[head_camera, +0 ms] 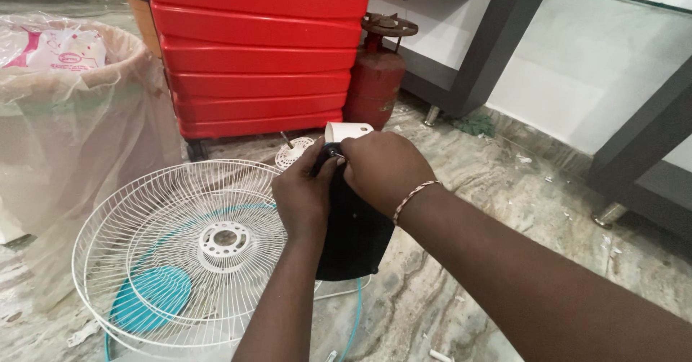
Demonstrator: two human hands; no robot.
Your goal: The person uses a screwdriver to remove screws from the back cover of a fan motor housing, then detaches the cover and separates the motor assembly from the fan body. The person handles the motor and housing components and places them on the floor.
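White packet (61, 50) with pink print: top left, inside the clear bag (79, 131). No signs or screens.

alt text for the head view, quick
Both hands, left hand and right hand, grip the top of a black fan motor housing above a stone floor. White fan grilles lie beside it, a red suitcase behind.

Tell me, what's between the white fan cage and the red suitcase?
Head view: mostly bare marble floor, plus a small round white grille piece beside the red suitcase, behind the fan cage.
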